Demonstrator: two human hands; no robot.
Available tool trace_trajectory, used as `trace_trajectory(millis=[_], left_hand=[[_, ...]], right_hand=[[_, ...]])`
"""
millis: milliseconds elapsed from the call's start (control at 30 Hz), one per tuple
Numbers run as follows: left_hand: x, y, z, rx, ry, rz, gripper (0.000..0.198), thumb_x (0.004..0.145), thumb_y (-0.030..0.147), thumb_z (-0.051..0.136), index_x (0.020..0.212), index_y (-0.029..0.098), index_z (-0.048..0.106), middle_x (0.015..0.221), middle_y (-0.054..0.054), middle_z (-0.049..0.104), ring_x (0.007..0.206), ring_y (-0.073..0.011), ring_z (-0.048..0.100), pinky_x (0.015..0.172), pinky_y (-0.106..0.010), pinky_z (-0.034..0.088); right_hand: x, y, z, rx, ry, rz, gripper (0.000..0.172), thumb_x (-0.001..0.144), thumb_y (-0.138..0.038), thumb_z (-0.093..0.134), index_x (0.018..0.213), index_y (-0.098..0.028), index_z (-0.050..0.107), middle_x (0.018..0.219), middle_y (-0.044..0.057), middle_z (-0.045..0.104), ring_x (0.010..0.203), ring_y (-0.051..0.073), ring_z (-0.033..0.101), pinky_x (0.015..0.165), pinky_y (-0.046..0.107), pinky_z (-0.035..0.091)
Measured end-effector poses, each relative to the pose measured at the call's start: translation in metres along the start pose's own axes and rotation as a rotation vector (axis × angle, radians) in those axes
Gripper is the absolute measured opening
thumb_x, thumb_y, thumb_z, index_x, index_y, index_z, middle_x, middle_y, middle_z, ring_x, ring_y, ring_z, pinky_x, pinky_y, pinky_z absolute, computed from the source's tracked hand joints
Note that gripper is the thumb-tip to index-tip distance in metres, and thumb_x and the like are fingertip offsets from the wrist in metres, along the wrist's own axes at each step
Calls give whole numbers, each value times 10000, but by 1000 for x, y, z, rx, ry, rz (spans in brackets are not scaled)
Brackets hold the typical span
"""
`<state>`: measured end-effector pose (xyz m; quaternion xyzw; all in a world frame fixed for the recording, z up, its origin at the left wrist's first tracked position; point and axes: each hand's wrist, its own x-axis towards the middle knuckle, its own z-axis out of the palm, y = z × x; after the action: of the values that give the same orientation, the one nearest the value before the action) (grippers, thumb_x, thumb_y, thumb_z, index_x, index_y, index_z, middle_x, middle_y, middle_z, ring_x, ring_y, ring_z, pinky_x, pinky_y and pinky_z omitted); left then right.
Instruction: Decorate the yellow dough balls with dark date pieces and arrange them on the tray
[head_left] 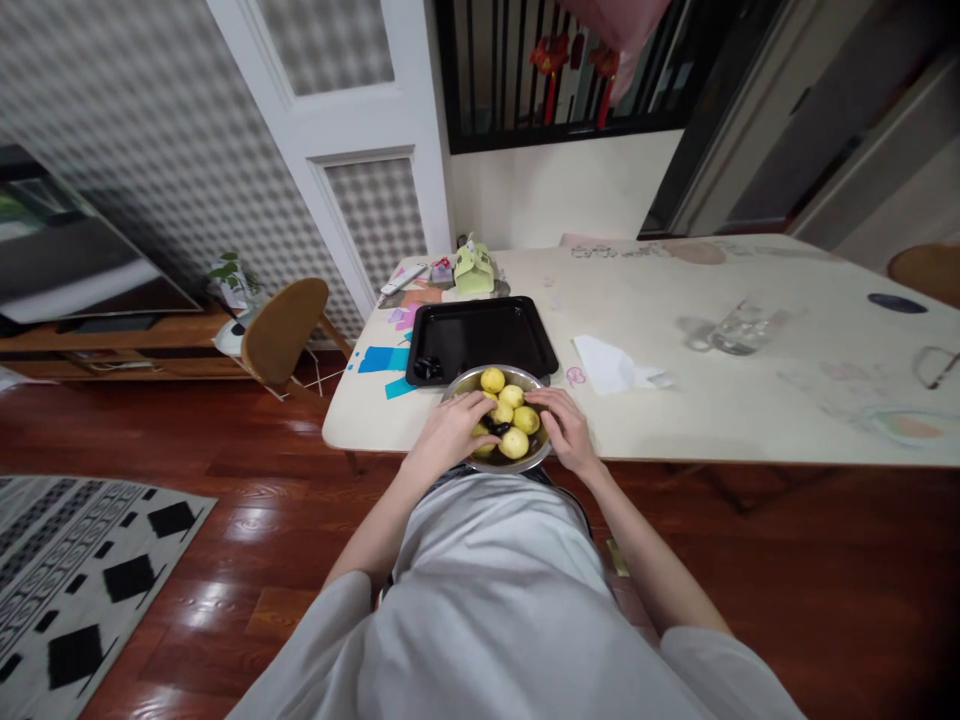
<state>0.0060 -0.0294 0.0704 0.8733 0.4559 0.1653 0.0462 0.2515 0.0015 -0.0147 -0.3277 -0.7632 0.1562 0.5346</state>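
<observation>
A round metal bowl (534,463) stands at the table's near edge, right in front of my body. Several yellow rounded pieces (514,443), lemons or small potatoes, fill it, with something small and black (498,428) among them. My left hand (453,428) reaches over the left rim, thumb and fingers apart around the pieces on that side. From the right comes my right hand (564,425), its fingers stretched over the rim to the upper yellow pieces and its thumb apart. Just beyond the bowl lies a black baking tray (487,335), with a small dark glossy object (428,369) in its near left corner.
The pale table (675,420) extends far right, bearing crumpled white paper (604,365) and a clear glass (739,330). A green tissue box (473,268) sits behind the tray. A wooden chair (285,335) stands left of the table.
</observation>
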Motion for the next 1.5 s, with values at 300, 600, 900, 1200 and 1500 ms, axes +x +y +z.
trace_trajectory(millis=[300, 600, 900, 1200, 1500], left_hand=[[-1, 6, 3, -20, -40, 19, 199, 963, 222, 691, 1159, 227, 652, 1258, -87, 668, 1188, -287, 667, 985, -424, 595], [1, 8, 18, -195, 73, 4, 243, 850, 108, 696, 1055, 228, 645, 1164, -79, 672, 1152, -285, 653, 979, -428, 594], [18, -64, 6, -476, 534, -123, 159, 858, 127, 640, 994, 209, 628, 1010, -35, 622, 890, -165, 661, 737, -262, 625], [38, -126, 22, -259, 453, -339, 167, 811, 70, 689, 913, 190, 634, 1034, -60, 631, 969, -222, 653, 936, -413, 596], [21, -116, 25, -204, 399, -311, 115, 888, 106, 664, 972, 179, 690, 1100, -102, 698, 1113, -272, 662, 1043, -467, 537]], right_hand=[[1, -1, -1, -6, 1, 4, 311, 1080, -359, 450, 1212, -257, 712, 1194, 97, 772, 1181, 287, 688, 1085, 536, 529], [3, -5, -4, -85, 44, 12, 251, 1048, -330, 510, 1180, -256, 710, 1209, 103, 759, 1203, 294, 678, 1086, 548, 537], [9, -17, -17, -278, 6, 170, 260, 1017, -338, 527, 1219, -245, 661, 1225, 118, 736, 1165, 293, 680, 1014, 495, 580], [-2, -3, -10, -153, -68, 569, 458, 902, -479, 570, 1278, -222, 626, 910, 72, 791, 676, 255, 706, 656, 403, 601], [3, -1, -6, 52, -126, 820, 344, 801, -528, 531, 805, -214, 670, 709, 44, 731, 668, 255, 693, 561, 340, 551]])
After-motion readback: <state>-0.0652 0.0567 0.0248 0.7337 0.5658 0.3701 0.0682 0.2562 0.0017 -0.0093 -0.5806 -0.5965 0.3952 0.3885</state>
